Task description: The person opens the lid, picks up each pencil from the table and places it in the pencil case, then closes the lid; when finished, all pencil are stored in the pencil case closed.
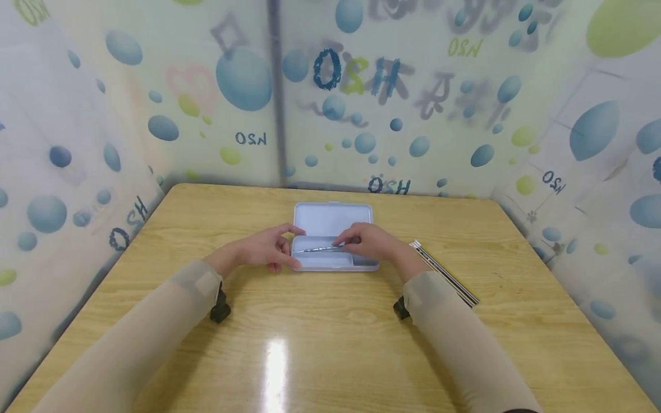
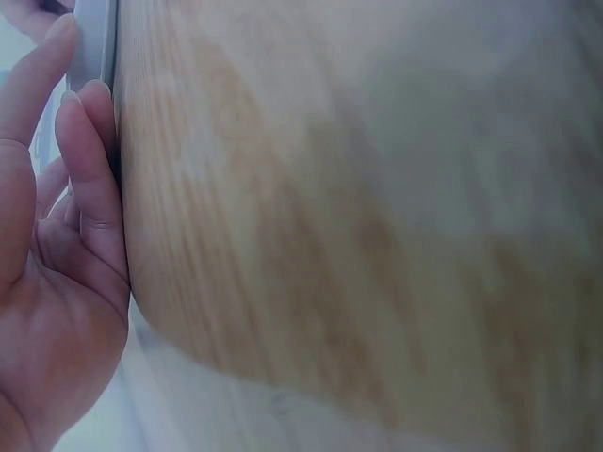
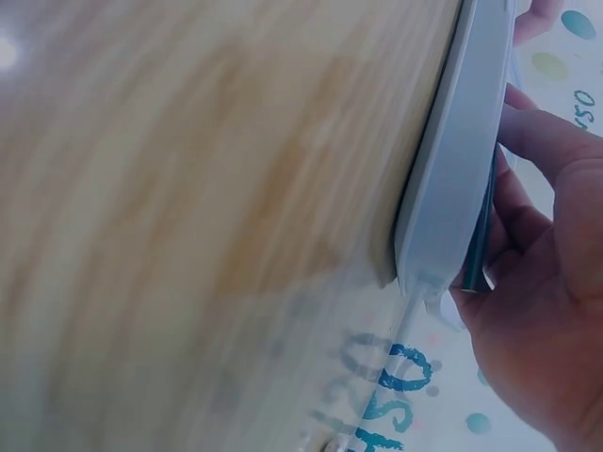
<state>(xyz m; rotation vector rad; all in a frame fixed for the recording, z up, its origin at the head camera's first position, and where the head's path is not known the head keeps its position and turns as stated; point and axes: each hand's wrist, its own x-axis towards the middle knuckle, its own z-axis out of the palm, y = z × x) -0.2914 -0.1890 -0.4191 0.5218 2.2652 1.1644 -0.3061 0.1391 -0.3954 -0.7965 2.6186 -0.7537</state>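
A pale blue-white pencil case [image 1: 322, 263] lies on the table with its lid [image 1: 333, 218] folded back away from me. My left hand [image 1: 265, 248] grips the case's left end, thumb at the front corner and index finger at the hinge side. Over the tray, my right hand [image 1: 369, 240] pinches a slim pencil [image 1: 320, 249]. The pencil slants across the long compartment, its left tip near the left wall. In the right wrist view the dark green end of the pencil [image 3: 482, 235] shows beside the case wall [image 3: 452, 160], under my palm.
Several striped pencils [image 1: 446, 275] lie side by side at a slant on the wooden table [image 1: 330, 321], to the right of the case and close to my right forearm. Patterned curtain-like walls [image 1: 330, 137] enclose the table at the back and both sides.
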